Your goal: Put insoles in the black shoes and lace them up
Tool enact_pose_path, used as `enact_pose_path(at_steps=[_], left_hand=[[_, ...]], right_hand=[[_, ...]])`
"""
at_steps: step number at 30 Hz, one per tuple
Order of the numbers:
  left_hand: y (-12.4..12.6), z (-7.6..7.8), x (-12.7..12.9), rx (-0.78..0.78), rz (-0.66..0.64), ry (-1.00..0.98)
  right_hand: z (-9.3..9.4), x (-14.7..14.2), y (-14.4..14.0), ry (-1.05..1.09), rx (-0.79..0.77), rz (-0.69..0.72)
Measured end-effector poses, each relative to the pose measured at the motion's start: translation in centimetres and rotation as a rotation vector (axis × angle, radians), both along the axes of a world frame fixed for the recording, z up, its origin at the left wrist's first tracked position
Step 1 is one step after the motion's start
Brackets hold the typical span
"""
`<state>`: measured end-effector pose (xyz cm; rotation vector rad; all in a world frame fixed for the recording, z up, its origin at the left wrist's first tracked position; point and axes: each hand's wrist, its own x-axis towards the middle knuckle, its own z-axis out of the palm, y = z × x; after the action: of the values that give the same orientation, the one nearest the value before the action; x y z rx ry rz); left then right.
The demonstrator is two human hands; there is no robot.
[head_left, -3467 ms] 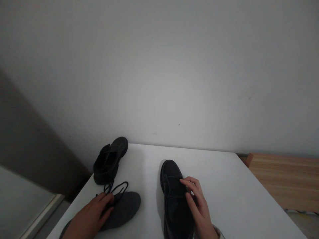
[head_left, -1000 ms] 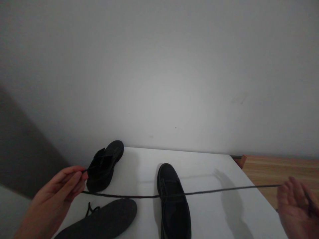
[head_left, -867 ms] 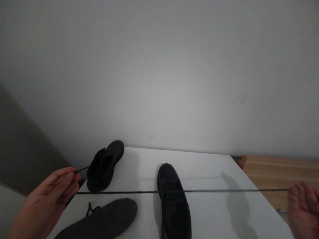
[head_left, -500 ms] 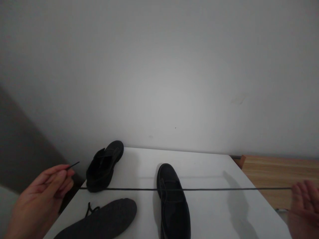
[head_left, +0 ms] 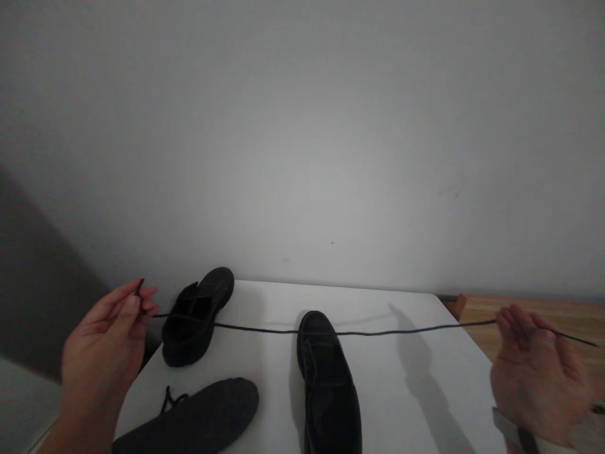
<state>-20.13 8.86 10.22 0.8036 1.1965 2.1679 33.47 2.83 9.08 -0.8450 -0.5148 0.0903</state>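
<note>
L hand (head_left: 106,340) grip: pinches lace (head_left: 331,332) end | R hand (head_left: 536,372): pinches other end | lace taut above shoe (head_left: 328,384)

Readable text: none in the head view.
Black shoe (head_left: 329,384): no brand or label legible.
Second shoe (head_left: 196,315): no mark legible.
Insole (head_left: 203,419): no size number or print legible.

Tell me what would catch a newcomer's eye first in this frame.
A dark shoelace stretched almost level across the view, pinched at one end by the left hand and at the other by the right hand. Under it, on the white table, a black shoe points away from the person at the centre. A second black shoe lies at the far left corner, with a dark insole nearer the person.
</note>
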Motion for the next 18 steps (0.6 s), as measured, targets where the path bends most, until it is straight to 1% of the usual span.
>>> enact_pose_path(at_steps=[2, 4, 8, 12, 14, 15, 18], left_hand=[[0.5, 0.1, 0.8, 0.013, -0.03, -0.001], [0.7, -0.2, 1.7, 0.013, -0.054, 0.016], [0.9, -2.0, 3.6, -0.045, -0.096, 0.134], [0.8, -3.3, 6.3, -0.143, -0.153, 0.333], [0.8, -3.6, 8.1, -0.178, -0.231, 0.435], [0.7, -3.7, 9.2, -0.19, -0.293, 0.481], [0.5, -4.1, 12.1, -0.215, -0.536, 0.582]], right_hand=[[0.0, -1.0, 1.2, -0.022, 0.005, 0.061], [-0.6, -1.8, 1.9, -0.058, -0.027, 0.149], [-2.5, -3.7, 2.4, -0.188, -0.196, 0.323], [-3.7, -6.2, 3.0, -0.394, -0.356, 0.405], [-3.9, -7.5, 3.6, -0.479, -0.389, 0.477], [-4.0, -8.2, 3.9, -0.509, -0.399, 0.532], [-4.4, -10.0, 4.4, -0.56, -0.45, 0.781]])
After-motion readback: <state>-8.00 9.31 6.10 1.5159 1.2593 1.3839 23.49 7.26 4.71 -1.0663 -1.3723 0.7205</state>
